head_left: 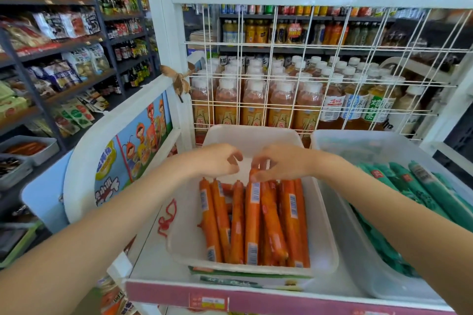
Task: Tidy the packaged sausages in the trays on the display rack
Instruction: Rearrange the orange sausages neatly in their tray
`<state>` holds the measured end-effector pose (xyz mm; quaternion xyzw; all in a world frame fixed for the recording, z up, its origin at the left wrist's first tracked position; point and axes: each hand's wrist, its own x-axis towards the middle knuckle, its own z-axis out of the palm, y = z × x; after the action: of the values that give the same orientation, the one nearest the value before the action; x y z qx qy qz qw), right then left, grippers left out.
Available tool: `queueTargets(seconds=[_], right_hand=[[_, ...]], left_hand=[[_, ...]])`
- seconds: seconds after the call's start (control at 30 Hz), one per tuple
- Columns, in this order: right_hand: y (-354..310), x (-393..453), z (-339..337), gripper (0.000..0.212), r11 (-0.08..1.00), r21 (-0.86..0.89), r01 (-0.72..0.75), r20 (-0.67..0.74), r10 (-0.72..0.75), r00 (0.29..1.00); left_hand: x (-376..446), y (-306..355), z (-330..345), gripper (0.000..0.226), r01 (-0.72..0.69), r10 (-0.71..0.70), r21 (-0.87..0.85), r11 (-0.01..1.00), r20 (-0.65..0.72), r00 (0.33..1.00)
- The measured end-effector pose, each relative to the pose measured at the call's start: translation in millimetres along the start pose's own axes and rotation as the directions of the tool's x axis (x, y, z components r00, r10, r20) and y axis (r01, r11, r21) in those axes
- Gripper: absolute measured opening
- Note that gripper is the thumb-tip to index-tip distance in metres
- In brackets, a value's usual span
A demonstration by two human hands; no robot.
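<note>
Head view: both forearms reach forward over a white tray [325, 227] that sits on the display rack's [179, 286] top shelf. The tray holds orange sausages [252, 222], long packaged sticks with barcode labels, lying lengthwise side by side and filling its near half; a few lie crooked under the top layer. The far half of the tray is bare.

The right hand [284, 165] hovers at the far ends of the sausages. Its thumb and fingers [256, 176] pinch the tip of one orange sausage, which is raised a little above the rest. The left hand [217, 160] is just beside it, over the bare part of the tray, its fingers loosely curled and narrow, holding nothing that can be seen; the fingertips of the two hands are close but apart.

To the right stands a second, clear tray [355, 258] with green sausages [414, 186] lying in it, angled toward the far right. A red string [167, 220] lies on the shelf at the left of the white tray. A flat box [245, 277] lies under the near edge of the white tray. Behind the trays rises a white wire grid [307, 59], and beyond it stand rows of bottled drinks [256, 100]. Shelves of snacks [58, 69] fill the left side.
</note>
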<state>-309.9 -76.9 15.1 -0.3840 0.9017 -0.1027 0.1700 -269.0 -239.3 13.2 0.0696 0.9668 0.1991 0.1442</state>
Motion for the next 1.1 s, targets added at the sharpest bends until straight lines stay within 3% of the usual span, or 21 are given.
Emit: queueTargets(seconds=[0.13, 0.23, 0.37, 0.47, 0.53, 0.63, 0.8, 0.93, 1.1], right_hand=[[-4.8, 6.8, -6.2, 0.041, 0.994, -0.106, -0.038, 0.038, 0.042, 0.998], [-8.7, 18.9, -7.0, 0.033, 0.996, -0.08, -0.025, -0.075, 0.019, 0.997], [-4.1, 32.5, 0.5, 0.028, 0.987, -0.15, -0.064, 0.001, 0.065, 0.998], [18.1, 35.0, -11.1, 0.027, 0.96, -0.2, -0.197, -0.13, 0.173, 0.976], [27.8, 33.0, -18.7, 0.03, 0.934, -0.253, -0.251, -0.102, 0.233, 0.967], [26.9, 29.0, -15.4, 0.033, 0.835, -0.483, -0.265, 0.035, 0.321, 0.947], [26.9, 31.3, -9.4, 0.044, 0.634, -0.761, -0.138, 0.093, 0.318, 0.944], [37.2, 38.9, -6.9, 0.039, 0.744, -0.647, -0.167, 0.125, 0.319, 0.94], [43.9, 44.0, -14.3, 0.04, 0.926, -0.323, -0.197, 0.1, 0.241, 0.965]], left_hand=[[2.4, -11.7, 0.6, 0.051, -0.005, -0.038, 0.385, 0.923, 0.102, 0.994], [7.3, -11.7, 4.4, 0.053, -0.027, -0.052, 0.483, 0.875, 0.151, 0.987], [15.4, -11.3, 10.7, 0.051, -0.022, -0.065, 0.462, 0.887, 0.172, 0.983], [21.7, -12.9, 15.4, 0.046, -0.018, -0.052, 0.44, 0.898, 0.146, 0.988], [25.7, -12.9, 15.9, 0.043, -0.034, -0.025, 0.408, 0.913, 0.138, 0.99], [32.7, -10.1, 14.0, 0.039, -0.063, 0.015, 0.368, 0.928, 0.133, 0.991], [43.9, -6.9, 12.8, 0.035, -0.051, 0.045, 0.334, 0.941, 0.025, 0.999], [50.5, 0.2, 12.8, 0.031, -0.099, 0.106, 0.276, 0.956, -0.007, 0.994], [58.1, 7.1, 15.2, 0.03, -0.145, 0.148, 0.223, 0.964, 0.003, 0.989]])
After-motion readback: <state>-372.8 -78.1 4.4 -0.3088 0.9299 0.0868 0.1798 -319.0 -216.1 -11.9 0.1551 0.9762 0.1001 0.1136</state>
